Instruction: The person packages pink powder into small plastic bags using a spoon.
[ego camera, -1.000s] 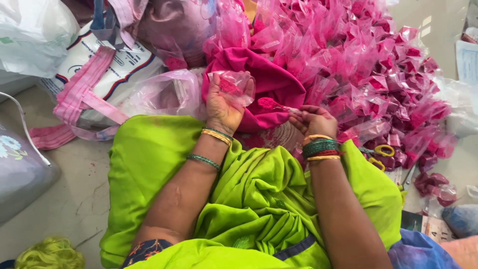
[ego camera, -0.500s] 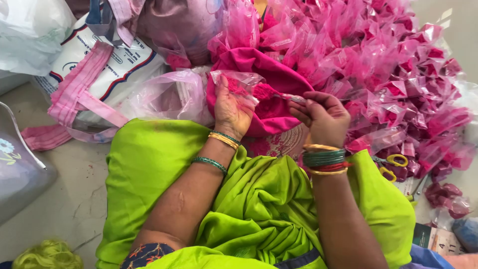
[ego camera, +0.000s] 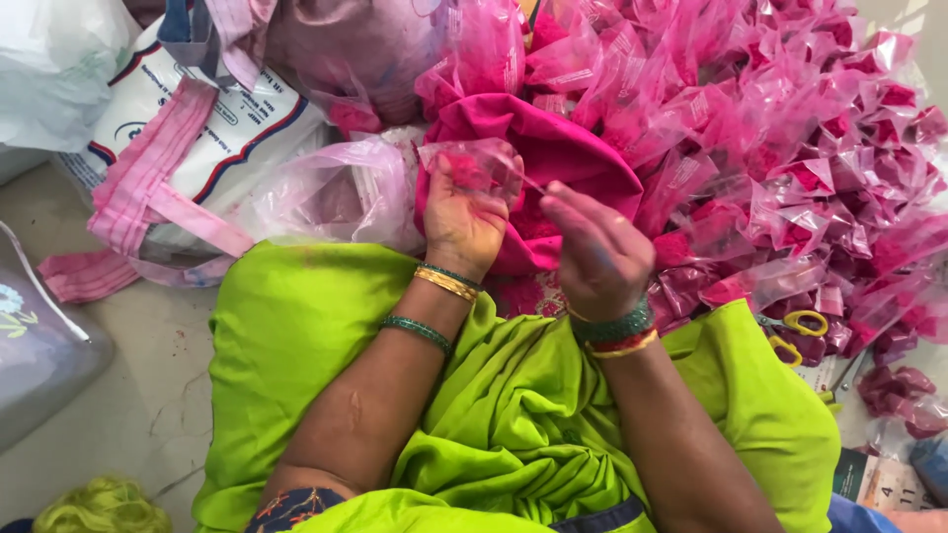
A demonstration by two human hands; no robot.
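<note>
**Q:** What fills the upper right of the view?

**A:** A heap of small clear packets (ego camera: 790, 148) of pink powder, spread across the floor. Against its near edge lies a bright pink cloth (ego camera: 553, 148), bunched into a mound.

**Q:** And the left side?

**A:** A white printed sack (ego camera: 227, 128) with a pink strap (ego camera: 148, 188) across it, and just beside it a large clear bag (ego camera: 336, 192) tinted pink. A lime-green garment (ego camera: 296, 336) covers the lap at the bottom.

**Q:** Where are the hands?

**A:** Both are raised over the pink cloth, close together. The left hand (ego camera: 464, 217) is closed around one small packet (ego camera: 474, 163), its fingers curled over the lower part while the top stands free above them. The right hand (ego camera: 597, 252) sits just beside it, fingertips pinched toward the packet's edge; whether it holds anything between them cannot be told.

**Q:** Smaller details?

**A:** Bangles (ego camera: 612, 331) ring both wrists. Yellow-handled scissors (ego camera: 800, 331) lie at the heap's foot, right of the right wrist.
</note>
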